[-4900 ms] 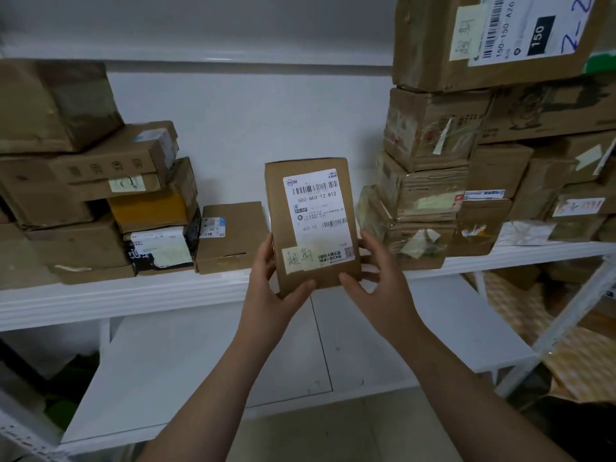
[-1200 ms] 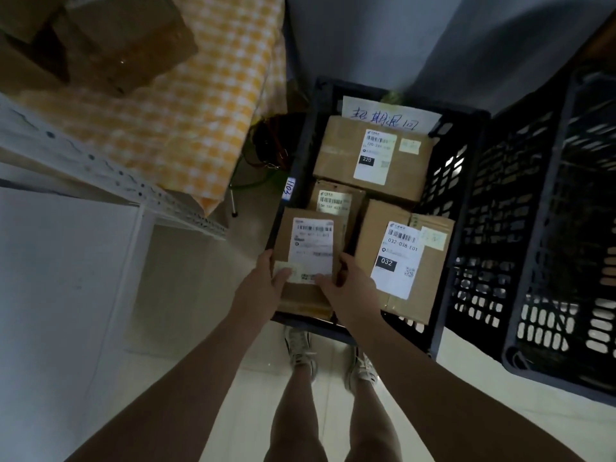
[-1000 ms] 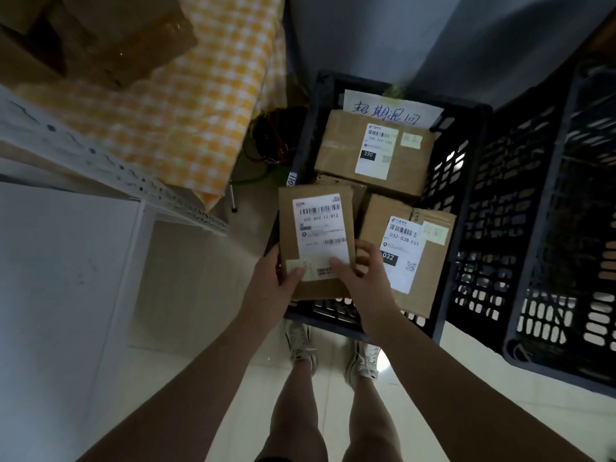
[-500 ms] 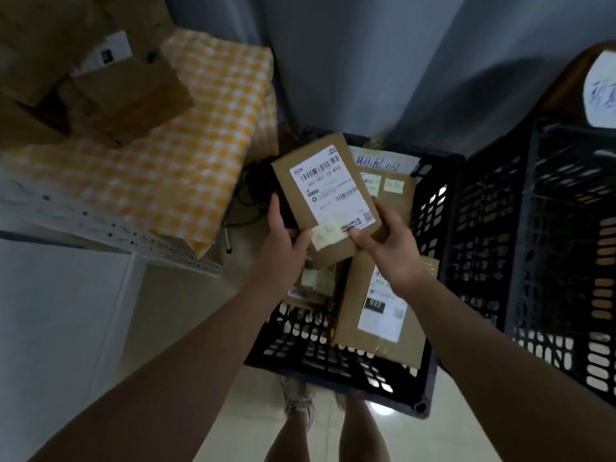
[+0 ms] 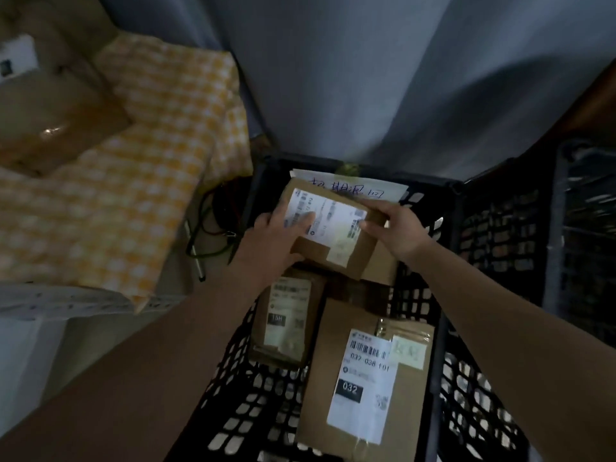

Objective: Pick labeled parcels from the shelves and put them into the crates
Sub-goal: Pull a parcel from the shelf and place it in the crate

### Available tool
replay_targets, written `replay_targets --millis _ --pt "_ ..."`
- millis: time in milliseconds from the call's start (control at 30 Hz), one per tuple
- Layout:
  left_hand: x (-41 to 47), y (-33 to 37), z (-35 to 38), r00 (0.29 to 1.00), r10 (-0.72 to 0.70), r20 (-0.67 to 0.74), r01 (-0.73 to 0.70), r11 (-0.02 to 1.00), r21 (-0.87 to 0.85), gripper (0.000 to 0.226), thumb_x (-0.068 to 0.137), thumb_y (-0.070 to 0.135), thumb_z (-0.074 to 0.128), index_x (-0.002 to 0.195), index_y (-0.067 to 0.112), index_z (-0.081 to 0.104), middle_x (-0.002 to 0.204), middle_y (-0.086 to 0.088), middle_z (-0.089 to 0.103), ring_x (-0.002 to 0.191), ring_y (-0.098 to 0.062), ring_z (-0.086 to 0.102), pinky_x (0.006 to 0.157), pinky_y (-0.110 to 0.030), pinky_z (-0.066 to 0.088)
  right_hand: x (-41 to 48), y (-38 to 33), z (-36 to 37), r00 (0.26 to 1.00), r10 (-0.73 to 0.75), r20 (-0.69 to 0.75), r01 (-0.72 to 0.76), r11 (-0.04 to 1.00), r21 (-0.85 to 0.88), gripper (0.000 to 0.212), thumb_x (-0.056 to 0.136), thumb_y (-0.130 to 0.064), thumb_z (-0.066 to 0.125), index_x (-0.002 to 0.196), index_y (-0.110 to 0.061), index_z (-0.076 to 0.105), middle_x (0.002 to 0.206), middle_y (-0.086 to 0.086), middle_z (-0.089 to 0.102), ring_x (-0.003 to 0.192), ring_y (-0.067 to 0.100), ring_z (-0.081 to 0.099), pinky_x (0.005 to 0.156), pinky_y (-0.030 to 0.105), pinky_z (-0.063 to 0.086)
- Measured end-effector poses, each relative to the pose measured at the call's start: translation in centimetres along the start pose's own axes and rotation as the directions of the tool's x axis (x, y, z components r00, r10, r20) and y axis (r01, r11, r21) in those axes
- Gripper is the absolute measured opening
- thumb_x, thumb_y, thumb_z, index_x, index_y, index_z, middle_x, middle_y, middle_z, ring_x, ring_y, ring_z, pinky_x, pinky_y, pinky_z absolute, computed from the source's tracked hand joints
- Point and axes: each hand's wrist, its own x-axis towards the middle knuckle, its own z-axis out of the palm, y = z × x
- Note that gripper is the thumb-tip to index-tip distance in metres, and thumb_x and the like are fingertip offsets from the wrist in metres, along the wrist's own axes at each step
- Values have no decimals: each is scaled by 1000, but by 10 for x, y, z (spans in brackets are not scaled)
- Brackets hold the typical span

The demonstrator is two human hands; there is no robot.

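A brown labeled parcel [image 5: 336,235] lies flat at the far end of the black plastic crate [image 5: 433,328], resting on another box there. My left hand [image 5: 283,231] grips its left edge, thumb across the white label. My right hand [image 5: 396,228] holds its right edge. Nearer me in the crate lie a small parcel marked 15H [image 5: 286,321] and a larger one marked 032 [image 5: 363,388]. A handwritten paper sign [image 5: 376,191] is stuck on the crate's far wall.
A second black crate [image 5: 540,255] stands to the right. On the left, a yellow checked cloth [image 5: 133,201] covers a low white shelf [image 5: 66,301] with cardboard boxes [image 5: 53,121] on it. Cables [image 5: 213,235] lie on the floor between shelf and crate. A grey wall is behind.
Both hands carried the parcel from the shelf to the crate, lifted it from the near end, turned it sideways and moved it to the far end, where it now lies flat.
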Motion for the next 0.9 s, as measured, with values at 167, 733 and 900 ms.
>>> replay_targets --millis 167,733,900 --pt "7 -1 9 995 -31 -100 37 998 59 73 92 45 53 150 34 10 153 -14 14 121 -36 34 100 -44 34 13 11 17 962 148 -227 -99 971 216 45 86 -28 70 127 -23 52 129 2 53 107 13 55 70 15 50" --pt "12 -13 -1 964 -116 -238 119 993 -1 60 84 43 65 135 17 45 130 -12 44 115 -32 44 92 -46 37 26 -11 43 912 -46 -408 37 999 -31 19 92 -34 61 102 -19 55 115 -1 49 88 7 49 77 22 41" --pt "5 -10 -4 980 -133 -145 140 989 41 69 90 38 59 147 21 25 142 -8 33 125 -29 35 98 -43 33 3 -4 24 953 -246 -175 173 919 -353 35 98 -25 49 133 -20 48 134 3 47 121 19 44 89 24 37"
